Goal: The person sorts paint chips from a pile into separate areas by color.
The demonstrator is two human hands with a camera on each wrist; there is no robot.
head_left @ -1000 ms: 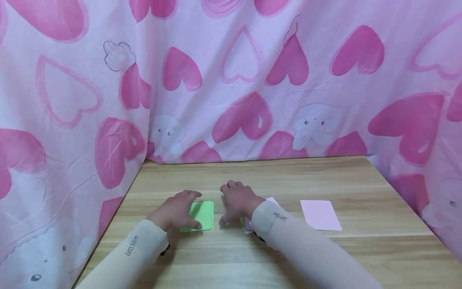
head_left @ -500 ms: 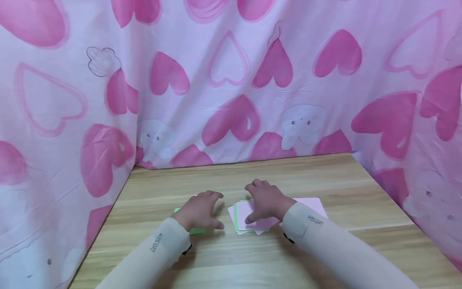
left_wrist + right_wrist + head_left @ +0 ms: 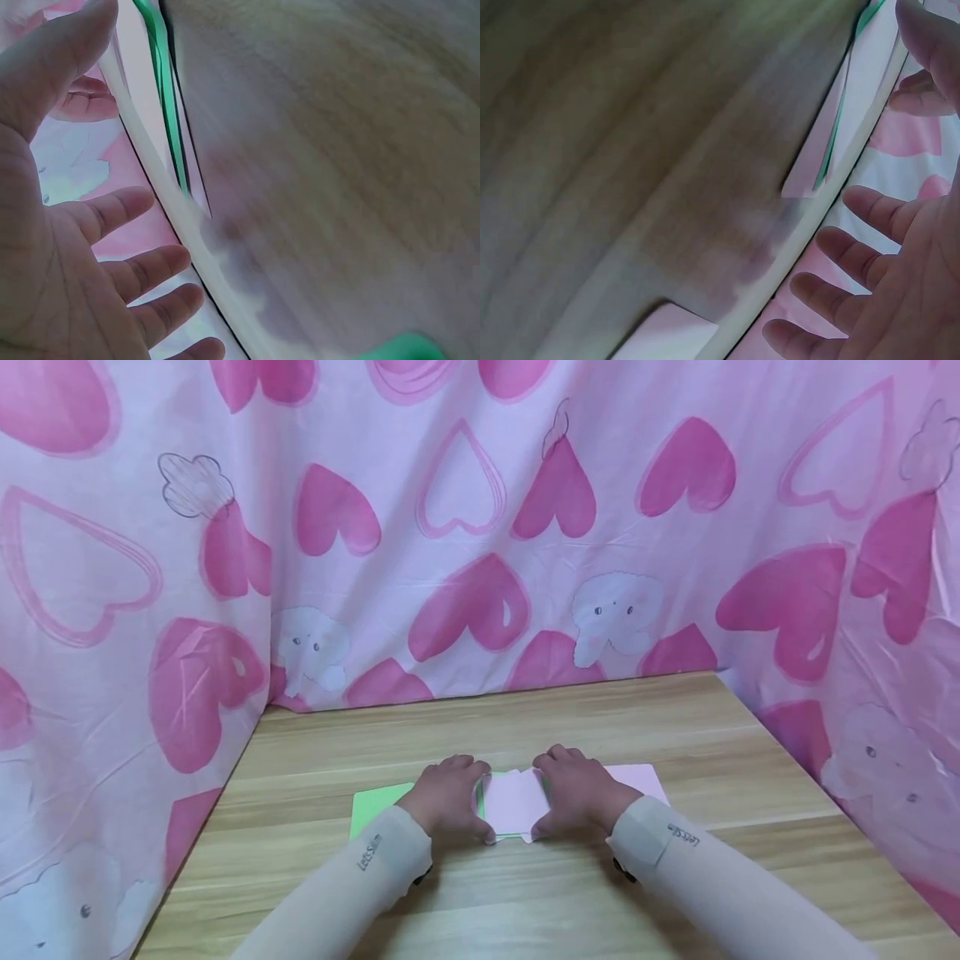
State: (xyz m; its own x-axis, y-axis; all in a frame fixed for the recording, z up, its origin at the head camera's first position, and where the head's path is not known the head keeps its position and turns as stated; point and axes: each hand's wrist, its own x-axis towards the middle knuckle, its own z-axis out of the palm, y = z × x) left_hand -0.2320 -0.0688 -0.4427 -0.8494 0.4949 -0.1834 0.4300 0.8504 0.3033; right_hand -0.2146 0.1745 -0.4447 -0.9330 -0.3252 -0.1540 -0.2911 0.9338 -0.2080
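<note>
A loose pile of pink and green square cards (image 3: 515, 803) lies on the table between the two hands, its edges uneven. At its left side is my left hand (image 3: 447, 797), thumb and fingertips by the card edges. My right hand (image 3: 581, 795) faces it from the right, set the same way. In the left wrist view the fingers (image 3: 154, 274) are spread and lightly bent near the pile's layered pink and green edge (image 3: 166, 97). The right wrist view likewise shows spread fingers (image 3: 847, 259) beside the pile's edge (image 3: 840, 112). Neither palm has anything in it.
Green cards (image 3: 377, 806) lie just left of the left hand, partly covered by it. A pink card (image 3: 640, 777) sits behind the right wrist. A wood-grain table (image 3: 480, 902) is bounded by a pink heart-print cloth (image 3: 465, 568) at the back and sides.
Both hands have come to the pile: the left moved right, off the green cards, and the right turned in at its right side. The head view has swung slightly right.
</note>
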